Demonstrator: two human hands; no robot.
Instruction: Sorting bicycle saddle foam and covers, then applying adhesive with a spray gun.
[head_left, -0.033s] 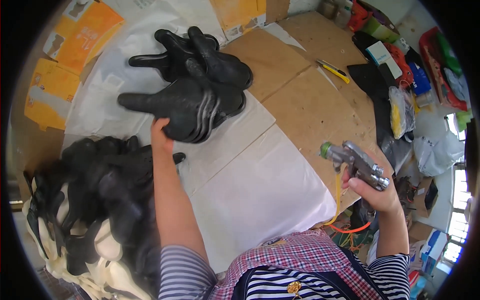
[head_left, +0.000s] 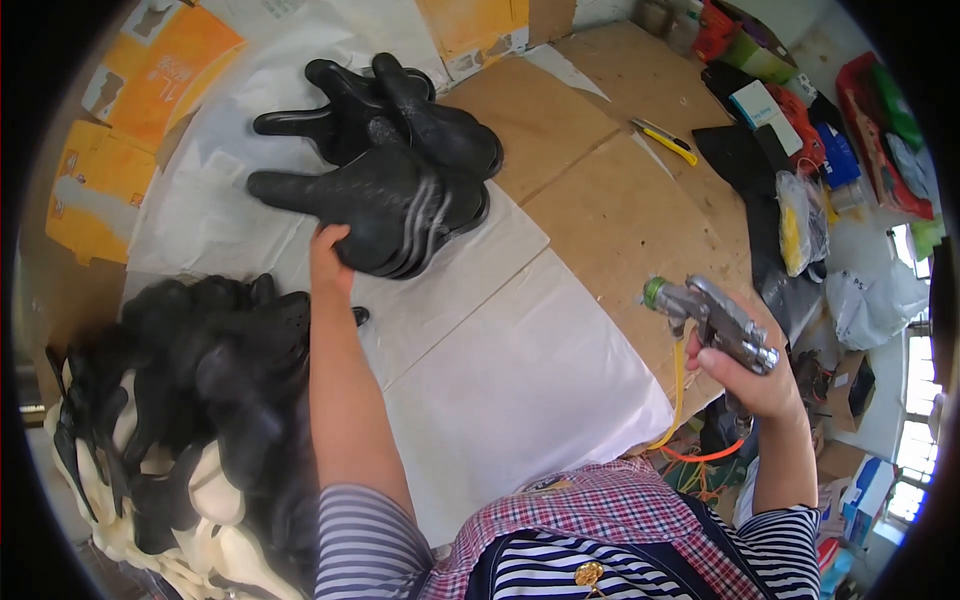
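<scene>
My left hand [head_left: 329, 265] is closed on the near rim of a nested stack of black bicycle saddle covers [head_left: 375, 205], its nose pointing left. Part of the grip is hidden beneath the stack. Just beyond, more black saddle covers [head_left: 345, 112] lie in an overlapping heap on white sheeting [head_left: 520, 340]. In my right hand [head_left: 765, 385] is a metal spray gun [head_left: 725, 325] with a green ring near its nozzle, held over the right side of the table and pointing left. Whether the trigger is pressed, I cannot tell.
A large pile of black saddle covers [head_left: 250, 365], some with cream undersides [head_left: 215, 485], rises at the left. Yellow and orange hoses [head_left: 720, 456] hang by the spray gun. A yellow utility knife [head_left: 668, 143] lies on brown cardboard [head_left: 610, 190]. Bags and boxes [head_left: 765, 115] crowd the right edge.
The stack of saddle covers in my left hand has shifted slightly to the right. My right hand and the spray gun are nearly where they were.
</scene>
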